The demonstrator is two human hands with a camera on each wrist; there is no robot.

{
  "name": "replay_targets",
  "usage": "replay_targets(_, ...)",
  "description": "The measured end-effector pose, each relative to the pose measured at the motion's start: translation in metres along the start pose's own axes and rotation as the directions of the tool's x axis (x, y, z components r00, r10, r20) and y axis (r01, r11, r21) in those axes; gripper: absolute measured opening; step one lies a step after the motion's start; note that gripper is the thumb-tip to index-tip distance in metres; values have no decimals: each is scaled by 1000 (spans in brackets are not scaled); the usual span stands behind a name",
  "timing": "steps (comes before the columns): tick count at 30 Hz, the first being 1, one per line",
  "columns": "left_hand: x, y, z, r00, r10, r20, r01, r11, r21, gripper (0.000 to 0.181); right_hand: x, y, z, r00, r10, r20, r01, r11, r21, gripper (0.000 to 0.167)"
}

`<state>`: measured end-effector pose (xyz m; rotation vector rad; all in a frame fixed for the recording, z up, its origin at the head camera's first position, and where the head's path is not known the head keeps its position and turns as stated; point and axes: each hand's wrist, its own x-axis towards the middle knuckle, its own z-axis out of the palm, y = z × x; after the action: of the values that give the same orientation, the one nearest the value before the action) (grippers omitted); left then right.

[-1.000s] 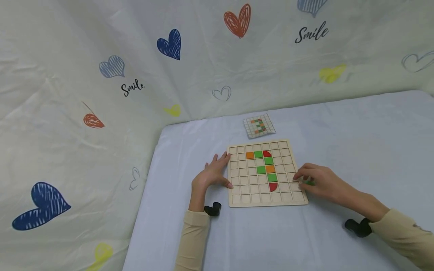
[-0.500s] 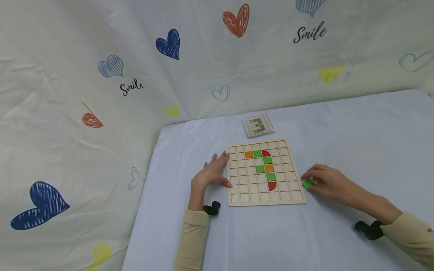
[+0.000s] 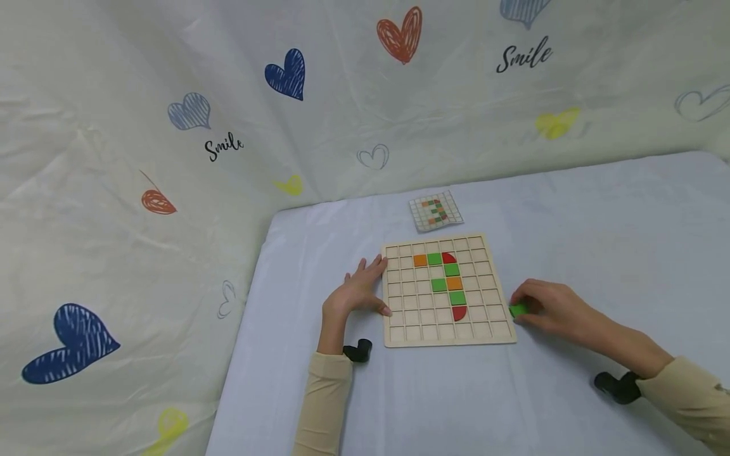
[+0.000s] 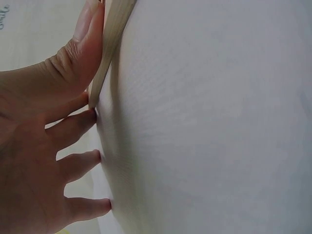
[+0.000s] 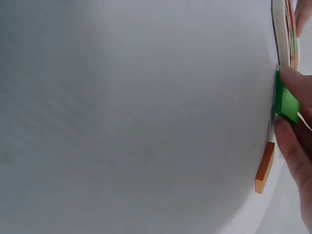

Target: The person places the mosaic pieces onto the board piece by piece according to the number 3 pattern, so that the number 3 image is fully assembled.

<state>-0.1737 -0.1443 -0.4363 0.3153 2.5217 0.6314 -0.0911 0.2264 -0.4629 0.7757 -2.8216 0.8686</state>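
Note:
A wooden grid board (image 3: 409,320) lies on the white-covered table, with orange and green square tiles and red quarter-round tiles set in some of its cells. My left hand (image 3: 355,294) rests at the board's left edge, its fingers spread; in the left wrist view the thumb (image 4: 87,48) lies against the wooden edge. Just off the board's right edge, my right hand (image 3: 553,307) pinches a green square tile (image 3: 518,310) between thumb and fingers. The right wrist view shows this tile tilted, and an orange tile (image 5: 264,168) close by on the cloth.
Behind the board lies a small pattern card (image 3: 436,211) printed with a coloured grid. A cloth wall (image 3: 331,126) with hearts rises along the table's back and left. Black wrist-worn pieces (image 3: 358,350) sit near both cuffs.
My right hand has moved right, from over the board's right edge to just beside it, and more of the green tile shows. The left hand and the board stay put.

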Motion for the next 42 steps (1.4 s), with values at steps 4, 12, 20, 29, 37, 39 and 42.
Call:
replay_targets(4, 1, 0, 0, 1000, 5, 0, -5, 1000, -2, 119, 1, 1, 3, 997, -40, -68, 39, 999, -13, 36)
replay_targets(12, 0, 2, -1, 1000, 2, -1, -2, 1000, -1, 118, 3, 4, 3, 976, -134, -171, 132, 991, -24, 38)
replay_targets(20, -1, 2, -2, 1000, 3, -4, -3, 1000, -3, 119, 3, -1, -2, 983, -67, -172, 70, 998, 9, 40)
replay_targets(29, -1, 2, -1, 1000, 8, -1, -8, 1000, -4, 118, 3, -4, -1, 995, -24, -101, 35, 993, 110, 43)
replay_targets(37, -1, 1, -2, 1000, 9, -5, -9, 1000, 2, 119, 10, -14, 2, 999, 18, -38, -10, 983, 185, 37)
replay_targets(39, -1, 2, -2, 1000, 9, -5, -9, 1000, -1, 118, 12, -17, 4, 999, 18, -32, -12, 983, 182, 36)
replay_targets(42, -2, 2, -2, 1000, 13, -4, -13, 1000, -4, 118, 16, -20, 7, 999, -12, -35, 18, 983, 184, 36)
